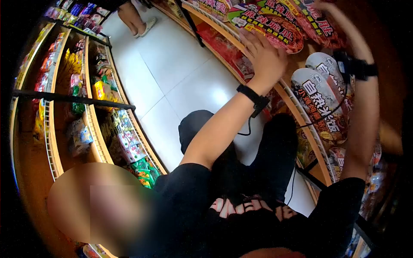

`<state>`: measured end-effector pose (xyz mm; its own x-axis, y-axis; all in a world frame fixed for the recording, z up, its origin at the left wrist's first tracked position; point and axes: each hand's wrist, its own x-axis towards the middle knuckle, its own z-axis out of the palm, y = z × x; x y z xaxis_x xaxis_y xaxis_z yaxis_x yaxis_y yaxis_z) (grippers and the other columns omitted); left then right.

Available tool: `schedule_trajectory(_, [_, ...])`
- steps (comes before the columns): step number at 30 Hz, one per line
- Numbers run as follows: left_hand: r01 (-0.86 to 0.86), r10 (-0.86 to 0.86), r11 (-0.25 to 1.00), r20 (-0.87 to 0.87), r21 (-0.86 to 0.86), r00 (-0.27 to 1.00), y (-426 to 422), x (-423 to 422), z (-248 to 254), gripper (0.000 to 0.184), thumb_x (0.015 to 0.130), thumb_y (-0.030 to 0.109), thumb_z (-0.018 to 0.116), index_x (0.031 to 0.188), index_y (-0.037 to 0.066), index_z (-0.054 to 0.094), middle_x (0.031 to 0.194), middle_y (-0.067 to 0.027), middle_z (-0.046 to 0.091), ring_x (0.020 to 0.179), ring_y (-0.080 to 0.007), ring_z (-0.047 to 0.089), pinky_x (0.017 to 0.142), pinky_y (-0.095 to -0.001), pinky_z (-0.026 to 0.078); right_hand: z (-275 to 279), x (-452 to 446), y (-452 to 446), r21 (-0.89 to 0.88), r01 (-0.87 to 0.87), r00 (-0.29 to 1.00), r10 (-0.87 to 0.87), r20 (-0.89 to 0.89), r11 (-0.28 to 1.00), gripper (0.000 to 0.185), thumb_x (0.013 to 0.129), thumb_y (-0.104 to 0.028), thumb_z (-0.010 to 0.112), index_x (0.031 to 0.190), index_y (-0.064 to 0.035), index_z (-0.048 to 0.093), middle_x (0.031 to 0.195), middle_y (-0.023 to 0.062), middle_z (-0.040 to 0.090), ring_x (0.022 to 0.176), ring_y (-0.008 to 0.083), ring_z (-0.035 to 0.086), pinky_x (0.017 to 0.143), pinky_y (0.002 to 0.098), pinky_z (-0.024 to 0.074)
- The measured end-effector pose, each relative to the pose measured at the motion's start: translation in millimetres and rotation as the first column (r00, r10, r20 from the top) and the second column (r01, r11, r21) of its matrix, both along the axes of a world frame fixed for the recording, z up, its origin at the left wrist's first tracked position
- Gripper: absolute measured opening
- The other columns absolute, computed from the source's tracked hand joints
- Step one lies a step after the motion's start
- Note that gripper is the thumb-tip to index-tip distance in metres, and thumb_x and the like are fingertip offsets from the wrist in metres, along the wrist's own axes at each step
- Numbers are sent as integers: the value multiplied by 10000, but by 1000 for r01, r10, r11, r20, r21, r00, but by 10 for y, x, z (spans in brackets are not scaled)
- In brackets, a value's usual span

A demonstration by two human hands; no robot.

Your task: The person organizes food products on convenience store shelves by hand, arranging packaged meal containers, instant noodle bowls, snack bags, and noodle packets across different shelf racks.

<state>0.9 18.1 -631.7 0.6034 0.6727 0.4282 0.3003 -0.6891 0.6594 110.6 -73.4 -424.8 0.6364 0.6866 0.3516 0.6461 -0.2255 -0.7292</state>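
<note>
Shelf (309,135): red package (275,23), near pale rice packs (316,88) | left hand (267,60): grip apart, spread at red package's edge, contact unclear | right hand (329,8): by neighbouring package (320,25), grip cannot be told

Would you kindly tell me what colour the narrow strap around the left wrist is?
The narrow wrist strap is black, best seen in the head view.

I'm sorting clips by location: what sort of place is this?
Probably a grocery or convenience shop: shelves hold many colourful packets, and opposite are rows of red printed packages and self-heating rice packages, with a tiled floor between.
</note>
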Motion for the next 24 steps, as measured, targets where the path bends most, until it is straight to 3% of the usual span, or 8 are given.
schedule_trajectory(3, [39,-24,996,-176,80,984,20,-195,-20,851,920,380,560,1456,-139,152,1544,-348,14,1432,-518,-24,1110,-640,138,74,-195,-189,54,44,996,-39,-86,998,252,796,-116,637,1000,31,656,899,115,695,774,201,647,705,324,524])
schedule_trajectory(7, [44,-18,974,-115,220,993,99,-307,-99,811,930,423,539,1444,-124,232,1539,-327,138,1447,-452,117,1109,-610,194,124,-387,-215,61,124,958,-104,-268,990,246,806,-120,639,999,30,658,903,110,696,784,196,650,713,318,527])
schedule_trajectory(16, [53,-31,990,-161,135,987,130,-413,-127,856,938,484,504,1436,-149,214,1531,-336,162,1430,-462,173,1112,-603,193,163,-565,-147,20,302,832,-253,-494,953,233,824,-129,642,995,28,663,912,102,698,804,185,656,730,306,532])
schedule_trajectory(18, [91,-71,991,-187,102,980,156,-418,-98,868,940,497,494,1449,-138,191,1537,-333,140,1436,-456,157,1119,-598,183,13,-475,-265,280,175,889,-30,-456,944,222,850,-148,650,1003,12,671,938,87,698,847,160,660,779,286,534])
schedule_trajectory(21, [96,-79,993,-202,75,976,168,-405,-110,886,936,510,491,1464,-123,165,1544,-326,124,1443,-451,138,1126,-592,174,-111,-297,-283,367,127,849,90,-521,922,213,857,-140,639,1007,6,678,926,76,701,856,162,656,805,280,525])
schedule_trajectory(22, [99,-85,993,-206,59,975,173,-400,-91,900,933,515,495,1475,-112,141,1553,-313,112,1448,-441,127,1126,-589,179,-147,-235,-344,400,66,785,200,-586,914,276,870,-146,645,1092,18,643,1056,117,675,905,188,649,821,292,524])
schedule_trajectory(23, [96,-82,994,-195,60,977,179,-394,-63,900,933,515,495,1475,-112,141,1553,-313,112,1448,-441,127,1126,-589,179,-515,505,-416,193,6,824,105,-557,981,485,823,-292,728,1195,-7,602,1021,111,689,841,160,689,711,275,581])
schedule_trajectory(24, [105,-92,993,-197,56,976,189,-394,-32,900,934,515,494,1477,-108,138,1554,-309,113,1449,-439,130,1125,-590,184,-547,553,-433,230,-9,812,142,-566,973,506,820,-299,741,1197,7,599,1068,119,683,889,173,691,759,294,585])
